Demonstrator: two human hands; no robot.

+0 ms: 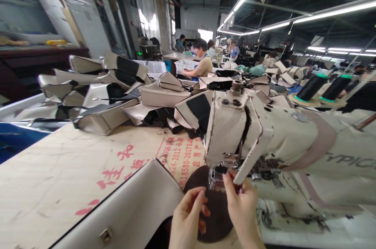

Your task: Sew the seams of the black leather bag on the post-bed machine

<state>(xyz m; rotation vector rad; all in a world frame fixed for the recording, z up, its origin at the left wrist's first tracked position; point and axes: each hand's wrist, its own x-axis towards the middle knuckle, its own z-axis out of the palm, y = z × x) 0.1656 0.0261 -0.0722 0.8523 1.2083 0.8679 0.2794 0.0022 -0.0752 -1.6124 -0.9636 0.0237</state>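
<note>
- While both hands are raised to the needle area point(216, 178) of the sewing machine point(235, 123), the step in hand is judged from the head view to be threading or setting at the needle, not stitching.
- The left hand point(188, 217) is held just below the presser foot, thumb and forefinger drawn narrow. Whether a thread is pinched there cannot be told.
- The right hand point(242, 210) is lifted beside it, fingertips close together at the foot of the machine head. What is gripped, if anything, is too small to be made out.
- A dark brown round piece point(217, 221) lies under the needle, beneath both hands, and a beige panel point(132, 210) with a metal fitting point(106, 235) rests on the plywood table point(58, 170) to the left.
- Fine, steady fingertip work close to the needle is judged to be called for, with the round piece kept flat.
- Two black thread cones point(311, 86) stand behind the machine arm.
- As to containers, a white crate point(185, 65) is seen before a seated co-worker point(202, 65), and its contents cannot be made out.
- Beige and black sewn covers point(117, 96) are heaped loose on the table, in no container.
</note>
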